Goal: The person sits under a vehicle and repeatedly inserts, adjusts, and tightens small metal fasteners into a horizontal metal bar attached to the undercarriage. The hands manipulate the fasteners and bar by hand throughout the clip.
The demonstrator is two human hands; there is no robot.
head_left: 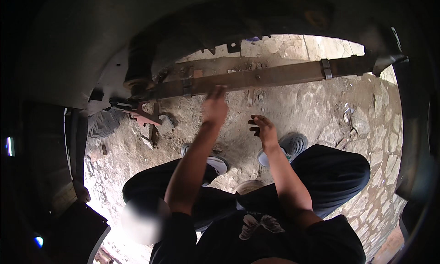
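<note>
My left hand (215, 109) reaches up to the lower edge of a long brown metal bar that looks like a leaf spring (284, 76). Motion smears its fingers, and I cannot tell whether they touch the bar. Below the bar and to the right, my right hand (264, 127) hangs in the air, its fingers apart and slightly bent, with nothing seen in them. The fingertips look dark. Two metal clamps (326, 69) wrap the bar, one towards each end.
Dark vehicle bodywork (91, 39) arches overhead and down both sides. At the left lie a treaded tyre (104, 123), a reddish metal bracket (145, 118) and loose stones (166, 125). My shoes (293, 145) and bent knees are on the rough stone ground (321, 112).
</note>
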